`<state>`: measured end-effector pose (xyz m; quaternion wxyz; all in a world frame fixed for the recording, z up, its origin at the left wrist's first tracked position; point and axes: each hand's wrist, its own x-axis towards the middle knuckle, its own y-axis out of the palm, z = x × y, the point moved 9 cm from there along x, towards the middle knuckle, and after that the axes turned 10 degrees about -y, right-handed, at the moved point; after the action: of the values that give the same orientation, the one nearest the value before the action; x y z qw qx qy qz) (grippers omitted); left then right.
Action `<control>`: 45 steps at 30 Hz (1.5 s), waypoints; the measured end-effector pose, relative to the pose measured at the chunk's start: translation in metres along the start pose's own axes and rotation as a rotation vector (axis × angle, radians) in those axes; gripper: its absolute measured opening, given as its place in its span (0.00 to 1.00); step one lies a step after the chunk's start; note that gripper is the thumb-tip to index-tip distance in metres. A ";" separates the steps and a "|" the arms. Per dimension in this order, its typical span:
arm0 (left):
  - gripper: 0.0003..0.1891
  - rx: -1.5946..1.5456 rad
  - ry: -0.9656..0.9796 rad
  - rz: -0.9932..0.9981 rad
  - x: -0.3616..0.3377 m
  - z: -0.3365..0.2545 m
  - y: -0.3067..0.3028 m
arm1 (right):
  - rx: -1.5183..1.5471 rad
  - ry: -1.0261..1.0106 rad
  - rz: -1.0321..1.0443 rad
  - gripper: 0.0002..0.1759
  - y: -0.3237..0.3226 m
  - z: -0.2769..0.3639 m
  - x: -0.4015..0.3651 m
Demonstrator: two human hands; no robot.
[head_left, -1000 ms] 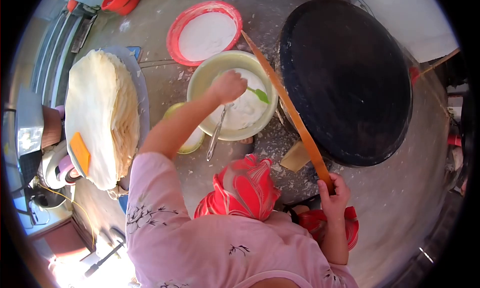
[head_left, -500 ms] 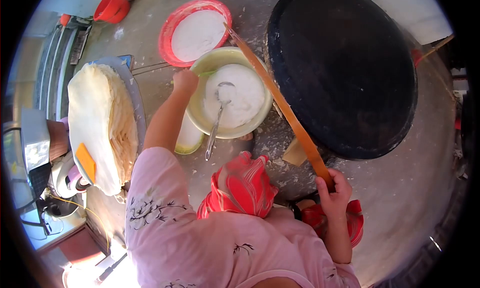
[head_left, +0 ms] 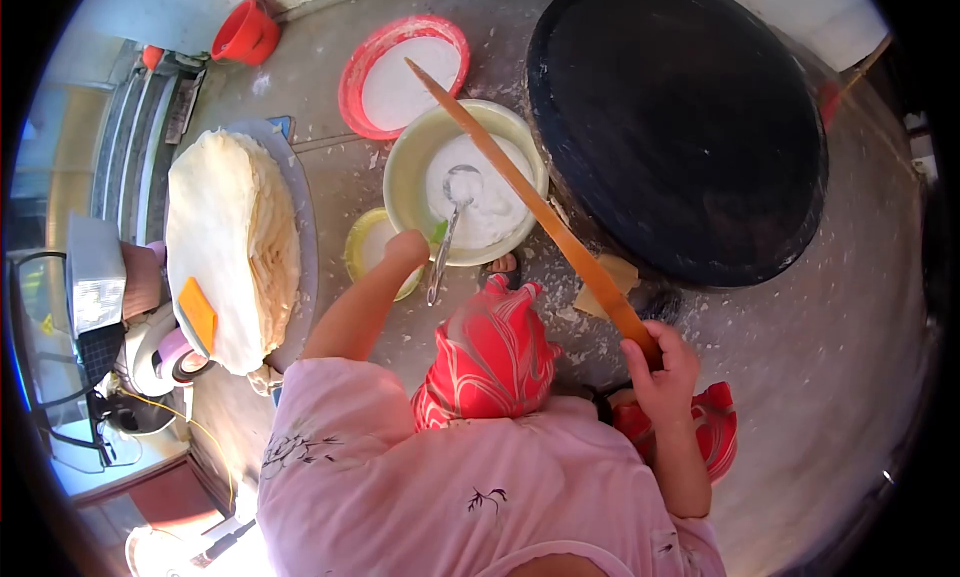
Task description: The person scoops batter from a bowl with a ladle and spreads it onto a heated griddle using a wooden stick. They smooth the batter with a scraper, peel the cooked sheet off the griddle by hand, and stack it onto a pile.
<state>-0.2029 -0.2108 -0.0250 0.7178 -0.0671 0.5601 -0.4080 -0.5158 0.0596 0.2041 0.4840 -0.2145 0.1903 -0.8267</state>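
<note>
My right hand [head_left: 660,365] grips the near end of a long wooden stick [head_left: 520,192], which slants up and left across a pale green bowl [head_left: 400,177] of white batter. My left hand [head_left: 408,249] is closed at the bowl's near rim, with a bit of a green spatula [head_left: 438,233] showing in it. A metal ladle [head_left: 447,239] leans in the batter, its handle over the rim beside that hand. A big black round griddle [head_left: 680,127] lies to the right of the bowl.
A tall stack of thin pancakes [head_left: 235,242] sits on a grey tray [head_left: 305,242] at left, an orange scraper [head_left: 197,313] on it. A red-rimmed basin [head_left: 352,87] of batter, a small yellow bowl [head_left: 362,245] and a red bucket [head_left: 247,32] stand nearby. Red patterned cloth [head_left: 490,362] covers my lap.
My left hand drew back from inside the batter bowl to its near rim. The wooden stick swung left and now crosses over the bowl. My right hand kept its grip.
</note>
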 end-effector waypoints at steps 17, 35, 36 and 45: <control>0.12 -0.271 -0.198 0.278 0.009 0.000 0.008 | 0.014 -0.018 0.018 0.12 0.003 0.006 0.005; 0.12 -0.708 -0.058 -0.440 -0.050 0.008 -0.064 | 0.012 0.005 0.052 0.13 0.010 0.000 0.000; 0.12 -0.715 -0.063 -0.434 -0.042 0.000 -0.059 | 0.020 0.025 0.044 0.13 0.009 -0.002 0.000; 0.12 -0.640 0.056 -0.352 -0.024 -0.049 -0.037 | -0.021 0.064 0.050 0.13 0.013 -0.011 0.002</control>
<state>-0.2644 -0.2015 -0.0042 0.5636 -0.3725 0.6587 -0.3313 -0.5130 0.0534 0.1886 0.4958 -0.1881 0.2198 -0.8188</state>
